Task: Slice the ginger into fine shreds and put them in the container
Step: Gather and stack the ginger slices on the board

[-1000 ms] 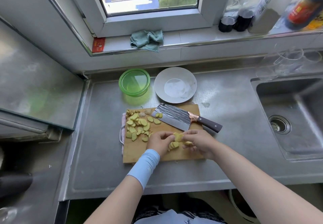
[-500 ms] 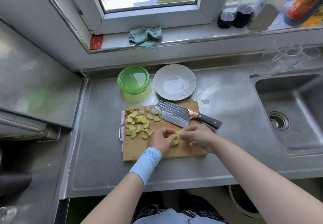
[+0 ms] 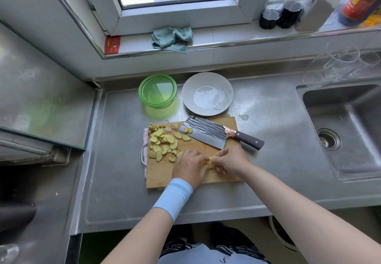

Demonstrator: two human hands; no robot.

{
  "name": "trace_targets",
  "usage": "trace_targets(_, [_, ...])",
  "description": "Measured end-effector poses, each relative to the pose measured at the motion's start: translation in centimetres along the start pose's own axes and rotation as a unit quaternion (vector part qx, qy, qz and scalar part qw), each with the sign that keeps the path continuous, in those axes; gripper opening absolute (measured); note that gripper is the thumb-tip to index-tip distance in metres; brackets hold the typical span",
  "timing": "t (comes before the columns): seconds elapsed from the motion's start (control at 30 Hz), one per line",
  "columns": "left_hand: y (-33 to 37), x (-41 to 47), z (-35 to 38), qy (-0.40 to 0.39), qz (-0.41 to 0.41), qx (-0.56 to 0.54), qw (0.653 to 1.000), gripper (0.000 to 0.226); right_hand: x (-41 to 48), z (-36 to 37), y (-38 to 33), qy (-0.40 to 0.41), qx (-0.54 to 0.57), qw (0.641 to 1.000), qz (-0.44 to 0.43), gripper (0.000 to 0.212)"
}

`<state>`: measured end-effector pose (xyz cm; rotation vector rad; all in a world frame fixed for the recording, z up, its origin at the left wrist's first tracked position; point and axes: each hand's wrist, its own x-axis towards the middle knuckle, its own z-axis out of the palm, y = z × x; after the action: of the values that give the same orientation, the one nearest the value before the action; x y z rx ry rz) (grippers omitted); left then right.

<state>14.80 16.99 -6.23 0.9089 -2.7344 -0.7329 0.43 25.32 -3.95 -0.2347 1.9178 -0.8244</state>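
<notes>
Both hands meet over the near half of the cutting board (image 3: pixel 160 176). The left hand (image 3: pixel 188 165) and right hand (image 3: pixel 231 161) have their fingers curled inward, fingertips pinching a small stack of ginger slices (image 3: pixel 207 161) between them, just above or on the board; I cannot tell which. Loose slices (image 3: pixel 162 142) lie scattered at the board's far left corner. The cleaver (image 3: pixel 204 132) rests flat along the far edge, untouched. The green container (image 3: pixel 157 90) sits near the worktop's (image 3: pixel 115 160) back edge, beside a white plate (image 3: pixel 207 93).
</notes>
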Motion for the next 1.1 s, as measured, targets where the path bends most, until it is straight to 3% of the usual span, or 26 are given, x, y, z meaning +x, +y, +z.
trace_targets(0.23, [-0.1,0.5,0.1,0.013,0.067,0.031,0.997,0.02,0.4,0.6,0.0,0.051,-0.078,0.995,-0.023,0.018])
trace_targets(0.43, [-0.3,0.8,0.1,0.004,0.108,0.076,0.991,0.011,0.7,-0.6,0.1,0.047,-0.029,0.998,0.006,0.024])
trace_targets(0.6, [-0.1,1.6,-0.1,-0.019,0.046,0.033,0.998,0.005,-0.2,-2.1,-0.7,-0.002,0.019,1.0,0.008,0.022])
trace_targets(0.7, [0.7,2.1,-0.7,-0.011,-0.027,-0.062,0.998,0.012,-0.5,-2.6,-1.1,-0.04,0.049,0.998,-0.001,0.019])
trace_targets(0.83, [1.9,2.6,-1.3,-0.097,-0.166,-0.245,0.95,0.016,-0.6,-3.1,-1.6,-0.082,0.066,0.994,-0.02,0.018])
trace_targets(1.1, [2.6,3.1,-1.4,-0.074,-0.288,-0.362,0.884,0.008,-1.0,-3.4,-2.2,-0.048,0.078,0.995,-0.047,0.023])
